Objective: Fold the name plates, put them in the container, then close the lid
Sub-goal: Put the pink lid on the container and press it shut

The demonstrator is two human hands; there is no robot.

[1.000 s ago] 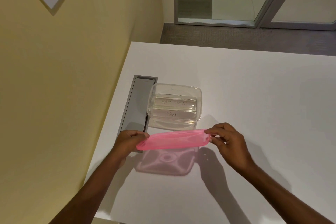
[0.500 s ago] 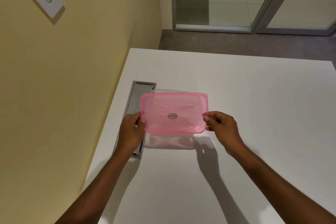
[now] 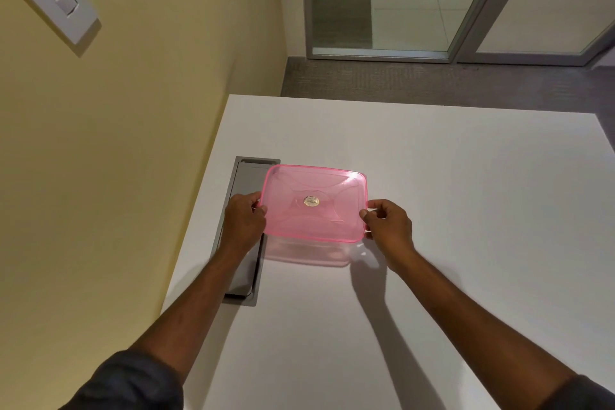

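Observation:
A translucent pink lid [image 3: 314, 203] lies flat over the clear plastic container [image 3: 307, 253], whose near wall shows just below the lid's front edge. My left hand [image 3: 243, 221] pinches the lid's left edge and my right hand [image 3: 387, 225] pinches its right edge. A small round label sits at the lid's centre. The name plates are hidden under the lid.
The container stands on a white table [image 3: 449, 210] near its left side, next to a grey recessed cable hatch [image 3: 244, 233]. A yellow wall runs along the left. Grey carpet and a glass door lie beyond the far table edge.
The lid went from being held edge-on in front of the container to lying flat over it. Both hands moved forward with it and keep their hold on its short edges.

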